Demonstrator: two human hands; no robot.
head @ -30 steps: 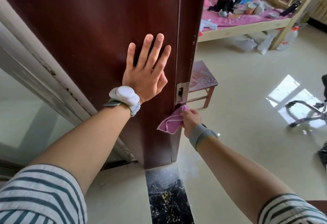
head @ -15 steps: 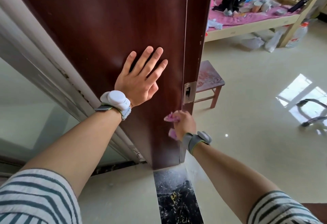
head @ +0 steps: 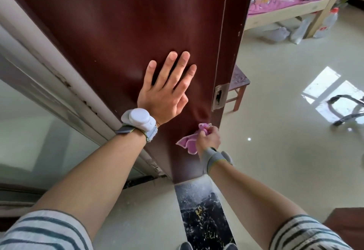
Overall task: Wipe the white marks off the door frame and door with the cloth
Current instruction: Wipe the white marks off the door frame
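Head view: dark red-brown door, glossy, pale scuffs along its edge. Left hand flat on the panel, fingers spread. Pink cloth, crumpled, pressed low near the door's edge, gripped in closed right hand.

I see the left hand flat on the door, left of the latch plate. The right hand holds the cloth below it. A stool stands behind the door.
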